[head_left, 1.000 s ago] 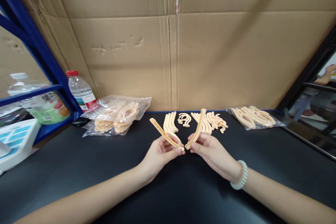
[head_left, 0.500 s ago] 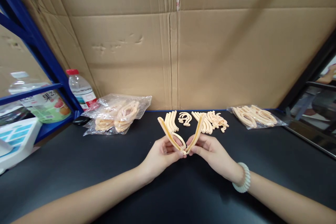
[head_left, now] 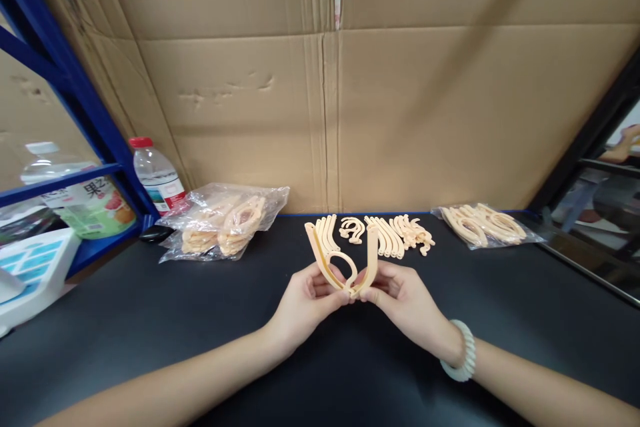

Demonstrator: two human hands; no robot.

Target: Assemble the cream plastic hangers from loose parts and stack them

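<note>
Between our left hand [head_left: 307, 297] and right hand [head_left: 403, 293], both pinched on peach curved plastic strips [head_left: 345, 260] joined at the bottom; uneven squeezing could pop that joint.

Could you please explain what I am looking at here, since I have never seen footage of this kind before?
The picture comes from a camera worn on a person's head, looking down at their own bare hands over a black table. The left hand and the right hand each hold one long peach plastic strip, the lower ends meeting between the fingers. Behind them lie loose plastic pieces in rows. Two clear bags of similar parts sit to either side, with a water bottle at the far left. A cardboard wall stands behind.
</note>
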